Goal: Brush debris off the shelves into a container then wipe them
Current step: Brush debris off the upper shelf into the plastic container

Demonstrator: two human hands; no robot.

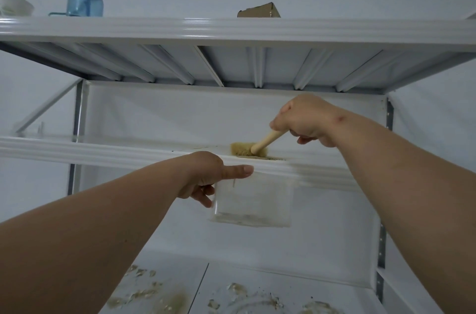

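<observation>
At the middle shelf's (128, 152) front lip, my right hand (304, 120) has its fingers curled tight round the wooden handle of the brush (248, 149), bristles down on a small heap of debris (260, 158) at the edge. My left hand (206, 177), at eight o'clock from the brush, clasps the tub (253, 200) under the lip, thumb laid along its rim. I judge the clear tub light and slick, best held high at the rim; more debris lies on the lower shelf (334, 275).
</observation>
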